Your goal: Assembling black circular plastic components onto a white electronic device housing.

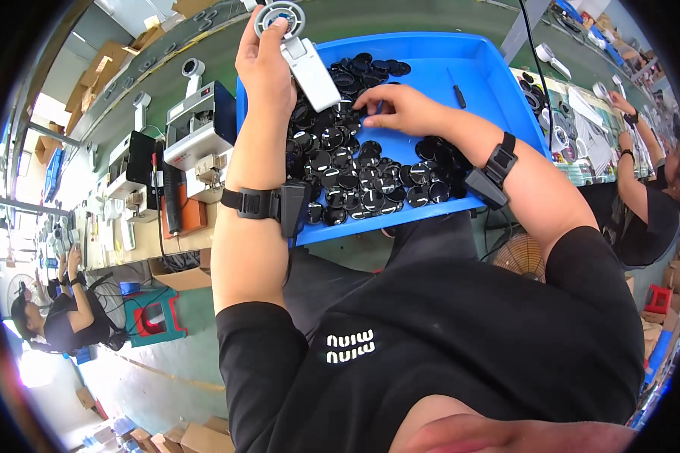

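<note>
My left hand (266,64) is raised over the left edge of a blue tray (499,90) and grips a white hand-held fan (298,53) by its round head, its handle hanging down to the right. My right hand (400,109) rests inside the tray, fingers pinched on one of several round black glossy caps (363,177) heaped there. A black strap with a small device sits on each wrist.
A small dark screwdriver (458,90) lies in the tray's bare right part. White and black bench machines (196,128) stand to the left. Other people work at the right (650,189) and lower left (60,317). A floor fan (520,257) and a red stool (153,317) stand below.
</note>
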